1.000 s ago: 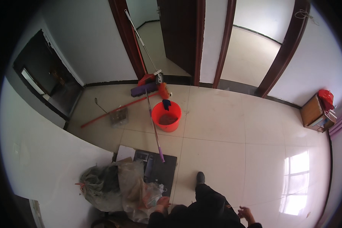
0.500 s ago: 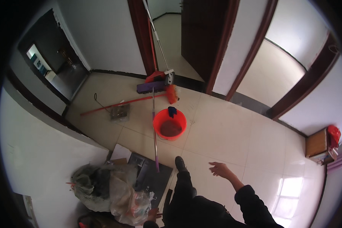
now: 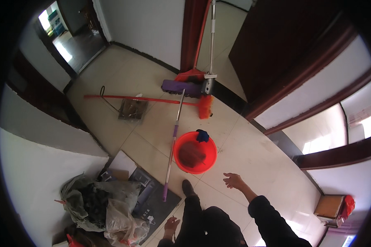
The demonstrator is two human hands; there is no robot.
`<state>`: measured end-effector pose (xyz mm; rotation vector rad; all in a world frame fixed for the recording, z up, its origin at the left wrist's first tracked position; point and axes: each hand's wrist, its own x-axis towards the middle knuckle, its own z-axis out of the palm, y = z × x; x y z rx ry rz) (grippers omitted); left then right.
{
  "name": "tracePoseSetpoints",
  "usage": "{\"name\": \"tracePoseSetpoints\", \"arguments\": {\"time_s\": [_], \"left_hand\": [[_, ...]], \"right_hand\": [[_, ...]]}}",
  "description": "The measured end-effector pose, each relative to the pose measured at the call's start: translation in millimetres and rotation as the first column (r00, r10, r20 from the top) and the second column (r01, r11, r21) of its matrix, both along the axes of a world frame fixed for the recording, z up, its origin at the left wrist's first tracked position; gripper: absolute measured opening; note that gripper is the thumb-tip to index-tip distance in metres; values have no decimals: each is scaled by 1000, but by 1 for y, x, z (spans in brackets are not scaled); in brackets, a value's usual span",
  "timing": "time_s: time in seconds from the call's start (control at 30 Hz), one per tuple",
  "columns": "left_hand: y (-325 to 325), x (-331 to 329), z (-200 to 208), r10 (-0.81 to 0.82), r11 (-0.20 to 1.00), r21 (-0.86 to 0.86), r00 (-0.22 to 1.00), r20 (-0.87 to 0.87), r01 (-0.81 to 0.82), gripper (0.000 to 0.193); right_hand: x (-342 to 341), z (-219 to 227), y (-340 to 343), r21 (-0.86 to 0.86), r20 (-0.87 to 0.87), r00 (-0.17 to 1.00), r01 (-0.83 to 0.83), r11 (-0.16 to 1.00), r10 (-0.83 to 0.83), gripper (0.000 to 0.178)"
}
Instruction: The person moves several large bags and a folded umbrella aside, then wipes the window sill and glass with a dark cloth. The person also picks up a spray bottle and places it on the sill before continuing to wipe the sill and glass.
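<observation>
My right hand (image 3: 234, 181) is held out over the floor with its fingers loosely stretched and nothing in them. My left hand (image 3: 171, 226) hangs low beside my leg, its fingers slightly bent and apart, also holding nothing. Nearest to the right hand is a red bucket (image 3: 212, 158) of murky water, with a dark blue cloth (image 3: 202, 136) over its far rim. Left of the bucket lies a flat mop with a purple head (image 3: 177, 86) and a silver and purple pole (image 3: 170, 160). Beyond are a broom with orange bristles (image 3: 205, 108) and a long-handled dustpan (image 3: 132, 110).
Plastic bags (image 3: 121, 218) lie on a flat dark box (image 3: 163, 201) at the lower left. A sponge mop (image 3: 208, 85) and a red dustpan (image 3: 191, 75) stand by the door frame (image 3: 190, 33). A small wooden cabinet (image 3: 329, 206) is at the right wall.
I have stepped nearer to the bucket, and the view has turned. My left hand has come out from beside the bags into fuller view. The right hand stays held out with nothing in it.
</observation>
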<state>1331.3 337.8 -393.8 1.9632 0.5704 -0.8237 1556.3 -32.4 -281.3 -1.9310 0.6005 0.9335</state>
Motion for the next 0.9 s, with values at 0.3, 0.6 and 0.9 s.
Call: {"name": "tracePoseSetpoints", "arguments": {"time_s": [0.3, 0.6, 0.9], "left_hand": [[-98, 66, 48, -361, 899, 146, 889, -281, 412, 66], [-146, 46, 46, -4, 953, 299, 995, -105, 35, 73], [-159, 73, 59, 66, 954, 300, 990, -122, -27, 82]], "right_hand": [[118, -114, -13, 53, -23, 991, 130, 990, -129, 34], [221, -280, -25, -266, 99, 995, 42, 963, -16, 64], [258, -331, -14, -523, 275, 935, -52, 851, 226, 29]]}}
